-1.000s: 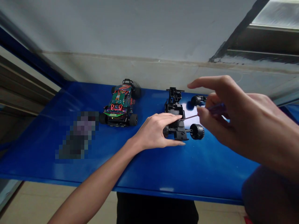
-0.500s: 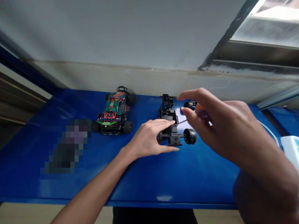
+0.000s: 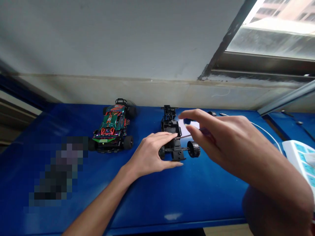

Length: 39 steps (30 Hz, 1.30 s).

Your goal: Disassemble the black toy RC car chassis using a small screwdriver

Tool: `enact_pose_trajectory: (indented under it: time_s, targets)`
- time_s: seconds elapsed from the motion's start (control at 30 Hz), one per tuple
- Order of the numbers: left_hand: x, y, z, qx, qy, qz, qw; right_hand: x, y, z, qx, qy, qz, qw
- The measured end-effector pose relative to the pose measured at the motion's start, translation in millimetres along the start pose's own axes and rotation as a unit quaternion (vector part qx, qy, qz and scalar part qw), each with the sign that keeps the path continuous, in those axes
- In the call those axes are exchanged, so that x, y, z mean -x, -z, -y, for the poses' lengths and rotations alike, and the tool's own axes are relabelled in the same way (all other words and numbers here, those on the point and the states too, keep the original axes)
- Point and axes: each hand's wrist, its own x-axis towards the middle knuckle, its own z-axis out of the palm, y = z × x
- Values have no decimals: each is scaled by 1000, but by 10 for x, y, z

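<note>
My left hand [image 3: 150, 152] grips the rear of a black toy car chassis [image 3: 175, 144] lying on the table, its fingers across the top and its thumb along the near end. One treaded wheel [image 3: 194, 149] sticks out on the chassis's right side, while another is partly covered by my left hand. My right hand [image 3: 221, 137] is closed on a screwdriver [image 3: 186, 136], whose handle is mostly hidden in the palm. The thin shaft slants left toward the middle of the chassis, near my left fingertips; I cannot tell whether the tip sits in a screw.
A green and red toy car [image 3: 113, 123] stands to the left on the blue table [image 3: 209, 196]. Beyond the chassis lies a white sheet [image 3: 196, 125], partly hidden. A white power strip [image 3: 296, 155] with a cable [image 3: 267, 132] is at the right. A pixelated patch [image 3: 61, 167] covers something at the left.
The whole view has shifted, so the chassis and toy car appear lower and farther left. Both hands keep their holds. More of the power strip shows now.
</note>
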Motion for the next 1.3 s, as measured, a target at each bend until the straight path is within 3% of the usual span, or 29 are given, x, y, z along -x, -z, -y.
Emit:
enact_pose_trajectory:
  time_s: [0.17,0.37,0.77,0.97,1.3]
  targets:
    - [-13,9,-24,10,3,2,1000,-6,25,14,-63,14,-7,998]
    - [-11,1,-24,9,0,5,1000,-35,-25,-18,-3,6,-38,999]
    - [-9,22,-38,19,8,11,1000,-21,-1,23,-57,18,-34,998]
    - [-17,32,-29,14,9,14,1000,-44,-59,-7,-13,-12,-26,1000]
    - [-24,58,-38,19,6,21,1000,-51,-29,-10,-82,-1,-22,996]
